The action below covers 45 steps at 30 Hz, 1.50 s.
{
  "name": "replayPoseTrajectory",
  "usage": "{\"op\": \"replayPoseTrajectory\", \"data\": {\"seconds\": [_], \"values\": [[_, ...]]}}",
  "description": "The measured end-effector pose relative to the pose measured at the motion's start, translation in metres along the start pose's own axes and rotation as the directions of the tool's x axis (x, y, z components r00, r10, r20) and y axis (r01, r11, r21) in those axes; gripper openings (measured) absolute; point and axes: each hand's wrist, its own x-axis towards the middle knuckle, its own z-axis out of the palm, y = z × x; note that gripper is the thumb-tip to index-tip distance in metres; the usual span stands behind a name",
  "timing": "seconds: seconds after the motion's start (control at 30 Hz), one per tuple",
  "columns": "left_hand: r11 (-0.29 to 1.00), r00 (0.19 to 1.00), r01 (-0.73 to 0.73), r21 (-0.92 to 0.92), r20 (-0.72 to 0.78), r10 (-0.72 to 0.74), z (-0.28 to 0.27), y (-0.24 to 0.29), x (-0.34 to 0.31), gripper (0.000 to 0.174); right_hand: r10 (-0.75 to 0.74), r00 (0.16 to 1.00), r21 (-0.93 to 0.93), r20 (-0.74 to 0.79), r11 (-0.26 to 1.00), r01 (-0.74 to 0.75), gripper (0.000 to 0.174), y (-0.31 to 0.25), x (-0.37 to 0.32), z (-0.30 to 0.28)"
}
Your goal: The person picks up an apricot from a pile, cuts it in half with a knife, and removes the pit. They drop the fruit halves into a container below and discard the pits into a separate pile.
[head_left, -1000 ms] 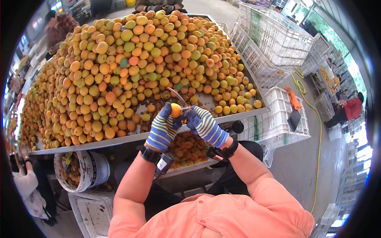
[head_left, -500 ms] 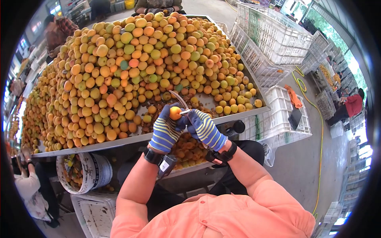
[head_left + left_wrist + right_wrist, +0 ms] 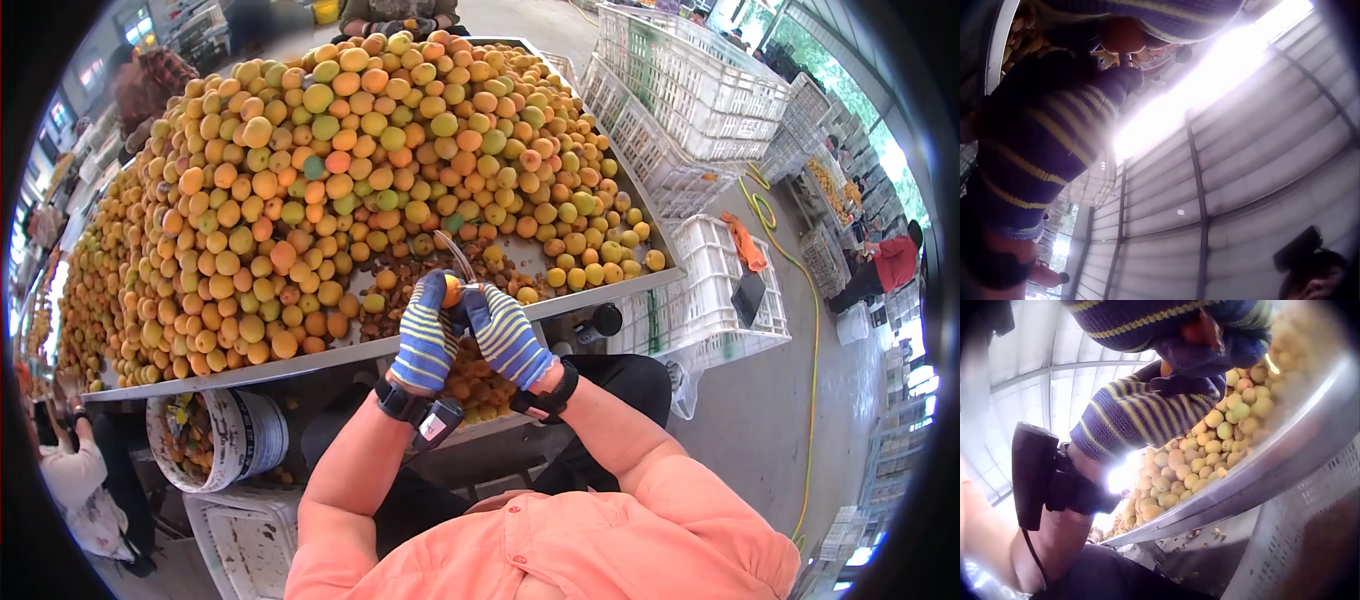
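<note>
Both hands wear blue and yellow striped gloves and meet just above the front rim of a metal table [image 3: 300, 362]. My left hand [image 3: 437, 300] grips an orange apricot [image 3: 452, 291], which the fingers half hide. My right hand [image 3: 478, 302] presses against it from the right and grips a thin curved metal blade [image 3: 455, 255] that arcs up from the fruit. In the left wrist view the apricot [image 3: 1124, 34] shows between dark gloved fingers [image 3: 1054, 125]. In the right wrist view both gloves [image 3: 1147, 406] close together in front of the fruit pile.
A big heap of orange and green apricots [image 3: 330, 160] covers the table, with brown pits [image 3: 400, 300] near the hands. Cut fruit fills a tray [image 3: 480, 385] below. A bucket [image 3: 215, 435] stands lower left. White crates [image 3: 690, 100] are stacked on the right, and other people stand at the edges.
The two hands have drawn closer together and shifted slightly toward me. The apricot, plainly visible before, is now mostly enclosed between the gloves.
</note>
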Motion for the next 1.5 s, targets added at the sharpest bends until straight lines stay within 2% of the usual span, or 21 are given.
{"op": "replayPoseTrajectory", "data": {"seconds": [0.13,0.17,0.2,0.27,0.3,0.33,0.4,0.43,0.53,0.57,0.67,0.7,0.8,0.83,0.93,1.03,1.17,1.27,1.3,1.43,1.5], "values": [[0.986,0.986,-0.167,-0.002,-0.023,0.167,-0.005,-0.006,0.01,0.027,0.133,0.989,0.159,0.064,0.977,-0.142,0.041,-0.009,0.006,0.012],[0.979,0.978,-0.203,-0.002,-0.047,0.203,-0.002,-0.005,0.011,0.025,0.043,0.998,0.205,-0.039,0.978,-0.034,0.041,-0.008,0.011,0.022],[0.982,0.98,-0.188,-0.003,-0.064,0.187,0.001,-0.002,0.011,0.025,0.239,0.961,0.42,0.136,0.865,-0.275,0.04,-0.006,0.013,0.019],[0.988,0.982,-0.157,-0.003,-0.106,0.156,0.004,0.005,0.005,0.025,0.424,0.708,0.602,0.565,0.374,-0.705,0.04,-0.016,0.016,0.005],[0.993,0.992,-0.104,0.047,-0.069,0.107,0.001,0.012,0.005,0.028,0.39,0.631,0.603,0.671,0.209,-0.77,0.041,-0.031,0.015,-0.001],[0.999,0.999,0.025,-0.046,0.033,-0.024,-0.003,0.02,0.006,0.03,0.247,0.613,0.605,0.75,0.117,-0.788,0.042,-0.028,0.018,-0.003],[0.931,0.929,0.315,-0.183,0.26,-0.263,-0.012,0.032,0.005,0.033,-0.059,0.56,0.557,0.826,-0.065,-0.828,0.044,-0.024,0.021,-0.005],[0.913,0.916,0.331,-0.239,0.315,-0.25,-0.015,0.032,0.009,0.038,-0.019,0.561,0.56,0.828,-0.037,-0.828,0.046,-0.025,0.021,-0.006],[0.967,0.998,-0.015,-0.253,0.061,0.032,-0.011,0.029,0.018,0.04,0.269,0.691,0.638,0.671,0.265,-0.723,0.046,-0.045,0.014,-0.008],[0.94,0.995,-0.076,-0.332,0.037,0.094,-0.011,0.031,0.021,0.044,0.282,0.688,0.592,0.669,0.356,-0.723,0.045,-0.043,0.013,-0.009],[0.95,0.995,-0.078,-0.302,0.037,0.094,-0.01,0.032,0.019,0.047,0.318,0.725,0.531,0.611,0.514,-0.674,0.043,-0.036,0.007,-0.004],[0.956,0.989,-0.034,-0.291,0.126,0.074,-0.015,0.03,0.021,0.049,0.32,0.745,0.526,0.585,0.55,-0.649,0.041,-0.037,0.006,-0.003],[0.967,0.982,0.008,-0.255,0.183,0.04,-0.016,0.027,0.021,0.051,0.269,0.876,0.447,0.401,0.777,-0.443,0.04,-0.03,0.004,0.003],[0.975,0.99,-0.004,-0.223,0.135,0.035,-0.014,0.026,0.02,0.049,0.268,0.889,0.411,0.37,0.811,-0.416,0.039,-0.03,0.003,0.003],[0.992,0.979,-0.024,-0.124,0.198,0.048,-0.006,0.029,0.015,0.044,0.177,0.942,0.248,0.284,0.936,-0.25,0.037,-0.027,0.003,0.004],[0.994,0.968,-0.113,0.014,0.228,0.107,-0.013,0.027,0.021,0.039,0.012,0.98,0.096,0.2,0.995,-0.032,0.035,-0.014,0.005,0.006],[0.824,0.934,-0.354,0.443,0.202,0.293,-0.019,0.025,0.034,0.045,-0.018,0.983,0.031,0.184,0.999,0.012,0.034,-0.02,0.005,-0.002],[0.989,0.951,-0.143,0.028,0.279,0.13,0.003,0.029,0.014,0.048,0.013,0.988,0.019,0.156,1.0,-0.016,0.035,-0.026,0.008,-0.004],[0.997,0.961,0.038,-0.068,0.278,-0.017,-0.006,0.028,0.019,0.048,0.014,0.991,0.022,0.135,1.0,-0.017,0.036,-0.021,0.009,-0.001],[0.997,0.963,0.046,-0.066,0.269,-0.026,0.001,0.024,0.013,0.042,-0.002,0.999,-0.19,0.046,0.982,0.011,0.037,-0.014,0.006,-0.002],[0.995,0.965,-0.047,0.086,0.26,0.023,-0.005,0.027,0.018,0.039,-0.032,0.998,-0.274,0.057,0.961,0.047,0.038,-0.011,0.004,-0.007]]}}
